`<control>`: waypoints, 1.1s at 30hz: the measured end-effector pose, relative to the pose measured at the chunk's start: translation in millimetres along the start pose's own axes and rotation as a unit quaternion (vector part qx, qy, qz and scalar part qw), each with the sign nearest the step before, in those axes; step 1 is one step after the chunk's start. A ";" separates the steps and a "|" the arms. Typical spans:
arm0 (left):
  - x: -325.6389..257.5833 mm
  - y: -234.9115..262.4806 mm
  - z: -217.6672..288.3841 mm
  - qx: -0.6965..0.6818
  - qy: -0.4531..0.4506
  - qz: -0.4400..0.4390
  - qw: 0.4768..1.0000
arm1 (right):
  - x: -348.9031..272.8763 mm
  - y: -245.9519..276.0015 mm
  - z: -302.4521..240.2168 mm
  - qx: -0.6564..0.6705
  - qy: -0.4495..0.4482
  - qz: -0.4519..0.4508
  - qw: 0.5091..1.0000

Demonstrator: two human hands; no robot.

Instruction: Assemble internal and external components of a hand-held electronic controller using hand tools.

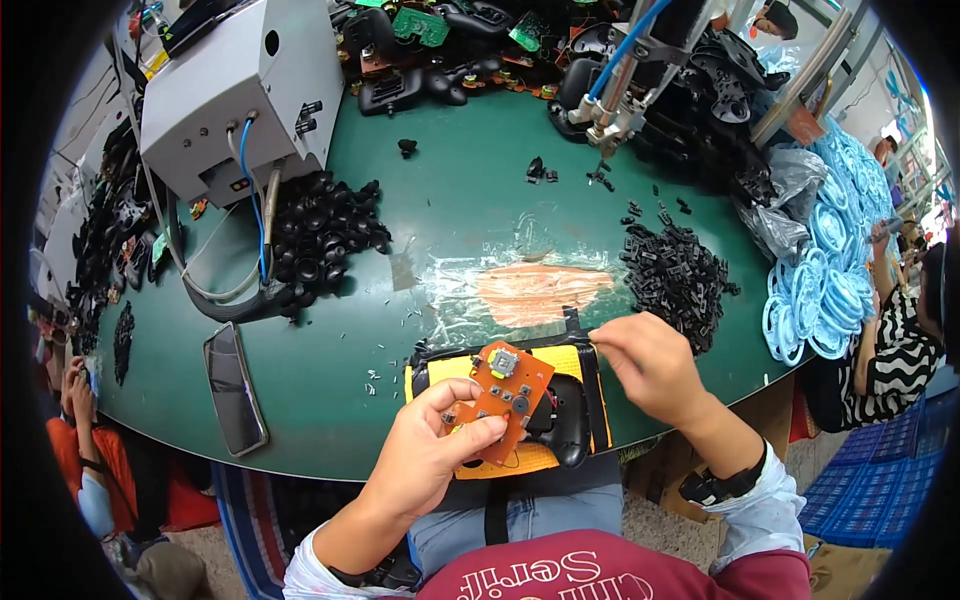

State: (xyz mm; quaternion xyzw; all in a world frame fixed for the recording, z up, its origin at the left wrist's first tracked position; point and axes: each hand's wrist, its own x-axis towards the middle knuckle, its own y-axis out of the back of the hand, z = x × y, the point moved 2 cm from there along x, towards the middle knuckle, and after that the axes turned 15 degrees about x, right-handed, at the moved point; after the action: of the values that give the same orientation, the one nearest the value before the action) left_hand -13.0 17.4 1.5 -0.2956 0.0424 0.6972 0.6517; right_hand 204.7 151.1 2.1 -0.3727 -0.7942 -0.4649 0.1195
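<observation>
My left hand [412, 452] grips an orange-brown circuit board [532, 378] between thumb and fingers, tilted above my lap. On the board sit a square metal joystick module [503, 362] and several small black parts. Below it, a black game controller shell [568, 432] rests on a yellow pad [432, 378] edged with black tape at the table's front edge. Over the pad's right corner, my right hand [655, 368] is closed in a pinch, beside the tape. Whatever its fingertips hold, if anything, is too small to make out.
On the green table, small black plastic parts [678, 280] are heaped at right, black thumbstick caps [325, 230] at left. A phone [236, 388] lies near the front edge. A grey machine box [235, 95] and a metal press head [612, 125] stand farther back. Light-blue rings [830, 250] hang at right.
</observation>
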 end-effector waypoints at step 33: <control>7.4 -2.9 -8.1 0.027 -0.033 0.011 0.999 | -22.7 -8.8 -29.5 0.108 -0.367 0.038 0.923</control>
State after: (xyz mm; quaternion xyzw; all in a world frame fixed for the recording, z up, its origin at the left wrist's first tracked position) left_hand -7.3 20.8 -7.7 -0.2545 0.0427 0.7123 0.6527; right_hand 209.6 113.2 0.1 -0.5320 -0.8131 -0.2019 -0.1227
